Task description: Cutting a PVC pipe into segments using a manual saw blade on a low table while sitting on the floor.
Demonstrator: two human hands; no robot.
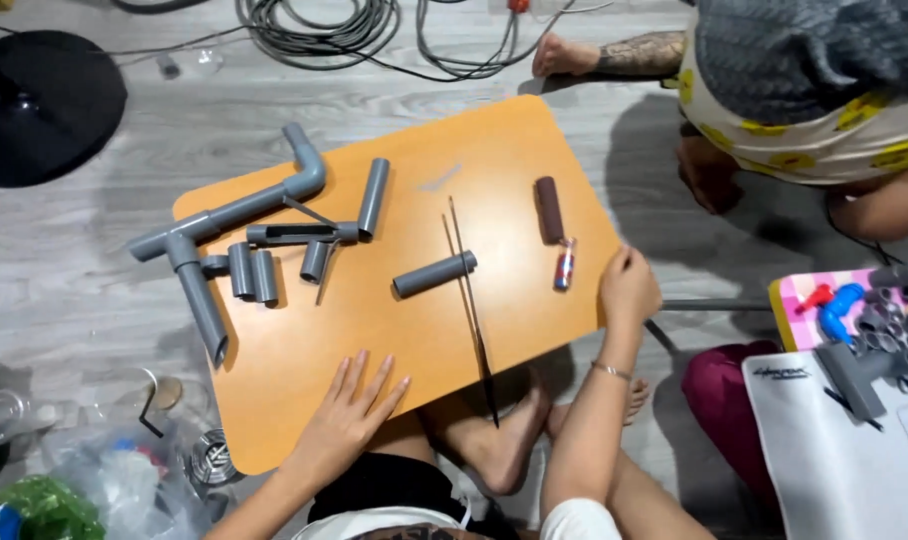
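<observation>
**Board held, pipes loose**

Orange board (424, 330) is steadied at frame centre: left hand (349, 415) flat, fingers spread; right hand (629, 285) clamped on its right edge. Grey pipe pieces (254, 235) are scattered upper left; cables (344, 30) are coiled above.

We see two bare forearms with no sleeves reaching the wrists. The right wrist carries a thin metal bracelet (608, 371). The left hand (349, 415) shows no ring or band, and the right hand (629, 285) is equally plain. White cloth (574, 520) sits at the right arm near the bottom edge. Black shorts (374, 485) cover the lap, with a white hem below. The feet (504, 440) are bare.
</observation>
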